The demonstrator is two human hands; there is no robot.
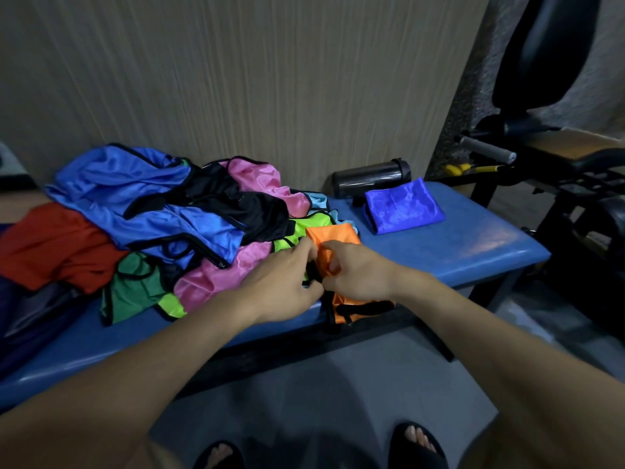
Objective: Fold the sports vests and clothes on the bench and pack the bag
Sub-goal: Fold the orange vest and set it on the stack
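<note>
Pinching the orange vest (333, 236) at the blue bench's (456, 245) front edge, fingers of left hand (282, 279) and right hand (355, 270).

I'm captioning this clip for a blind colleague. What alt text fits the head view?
Both hands, left hand and right hand, grip an orange vest at the front edge of a blue bench. A heap of unfolded vests lies to the left; a folded blue vest and a dark bottle lie to the right.
</note>
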